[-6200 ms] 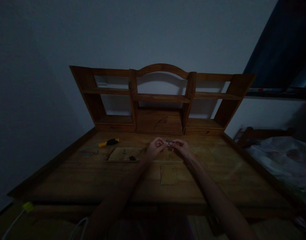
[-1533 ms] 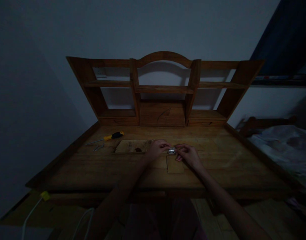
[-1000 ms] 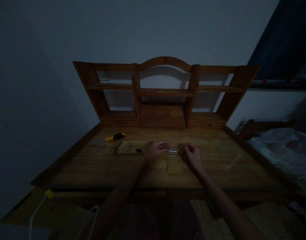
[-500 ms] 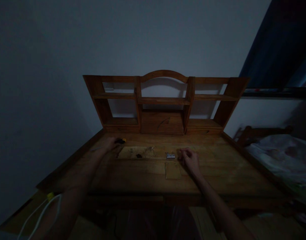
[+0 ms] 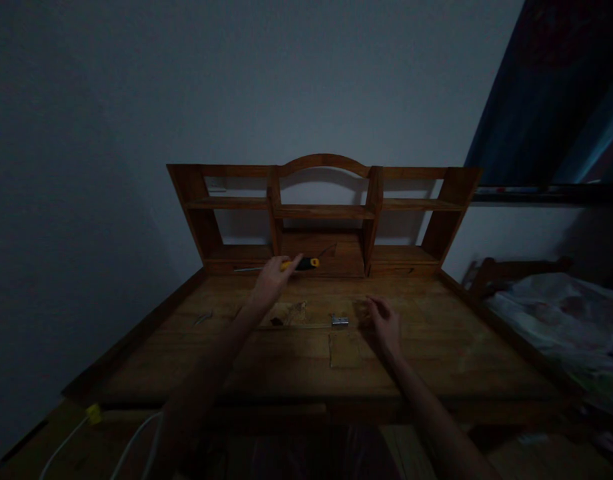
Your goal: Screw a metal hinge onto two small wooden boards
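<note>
My left hand (image 5: 272,280) is closed round a screwdriver (image 5: 306,264) with a black and yellow handle. Its thin shaft points left, and the tool is held above the rear part of the wooden desk (image 5: 196,360). Over the desk's right half, my right hand (image 5: 385,321) has thumb and fingertips pinched together; anything between them is too small and dark to make out. Just left of those fingers lies a small silvery metal piece (image 5: 340,321), perhaps a hinge. A thin square piece (image 5: 344,351), like cardboard, lies in front of it.
Along the back of the desk stands a wooden shelf unit (image 5: 323,212) against the wall. A worn pale patch (image 5: 291,313) marks the desktop. A thin curved item (image 5: 202,319) lies at left. White cable (image 5: 136,437) hangs near my left forearm; a plastic-covered heap (image 5: 551,307) is at right.
My left hand has come up from the desk's left rear and moved right, bringing the screwdriver with it. The right hand keeps its pinch near the metal piece. The view has shifted slightly.
</note>
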`<state>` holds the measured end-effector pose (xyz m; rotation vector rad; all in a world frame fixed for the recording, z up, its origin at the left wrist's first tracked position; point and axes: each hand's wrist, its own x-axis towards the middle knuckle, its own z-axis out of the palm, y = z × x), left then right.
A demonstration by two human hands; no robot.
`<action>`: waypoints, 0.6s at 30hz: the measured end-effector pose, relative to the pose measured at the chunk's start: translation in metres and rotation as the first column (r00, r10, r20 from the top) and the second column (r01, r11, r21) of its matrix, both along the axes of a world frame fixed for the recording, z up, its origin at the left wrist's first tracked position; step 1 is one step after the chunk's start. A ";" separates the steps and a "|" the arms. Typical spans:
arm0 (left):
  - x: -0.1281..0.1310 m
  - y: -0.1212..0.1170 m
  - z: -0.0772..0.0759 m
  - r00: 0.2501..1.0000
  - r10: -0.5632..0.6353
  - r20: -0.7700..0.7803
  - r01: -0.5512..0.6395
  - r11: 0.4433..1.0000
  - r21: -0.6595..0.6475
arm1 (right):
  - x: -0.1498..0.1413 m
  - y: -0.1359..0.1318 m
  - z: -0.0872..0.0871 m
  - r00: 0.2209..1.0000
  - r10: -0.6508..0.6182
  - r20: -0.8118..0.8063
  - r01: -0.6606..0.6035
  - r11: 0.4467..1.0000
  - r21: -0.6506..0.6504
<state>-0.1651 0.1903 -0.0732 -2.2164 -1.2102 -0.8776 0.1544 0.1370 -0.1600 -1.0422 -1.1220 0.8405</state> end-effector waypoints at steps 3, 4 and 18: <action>0.077 -0.013 -0.018 0.970 -0.196 -0.143 0.194 0.981 -0.024 | -0.005 -0.005 0.009 0.986 0.128 -0.105 -0.131 0.991 -0.021; 0.095 -0.017 -0.026 0.947 -0.246 -0.205 0.242 0.969 -0.044 | -0.006 -0.006 0.010 0.978 0.164 -0.131 -0.169 0.985 -0.033; 0.094 0.015 -0.060 0.680 -0.092 0.727 0.324 0.928 -0.185 | 0.037 0.069 0.170 0.998 0.065 -0.004 -0.063 0.976 0.208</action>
